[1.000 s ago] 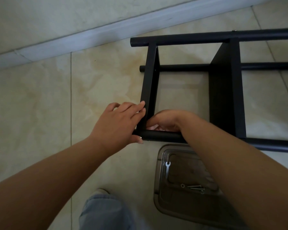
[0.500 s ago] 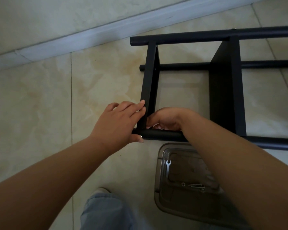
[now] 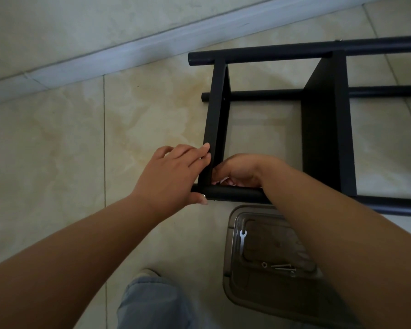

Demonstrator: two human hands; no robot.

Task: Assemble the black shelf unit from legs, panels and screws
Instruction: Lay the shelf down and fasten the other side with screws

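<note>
Clear tray (image 3: 230, 252) on floor, nearest: 1 small wrench (image 3: 242, 238), screws (image 3: 281, 266) inside. Beyond, shelf unit (image 3: 325, 129) lies on its side. Left hand (image 3: 169, 176): straight fingers against end panel (image 3: 215, 119), thumb on near leg (image 3: 237, 194). Right hand (image 3: 240, 170) curled inside corner; contents cannot tell.

Dim, soft shadows, wide-angle edge distortion

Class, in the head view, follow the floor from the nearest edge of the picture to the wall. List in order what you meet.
Trouser knee → clear tray holding a small wrench → near black leg → middle leg → far leg → skirting board.
</note>
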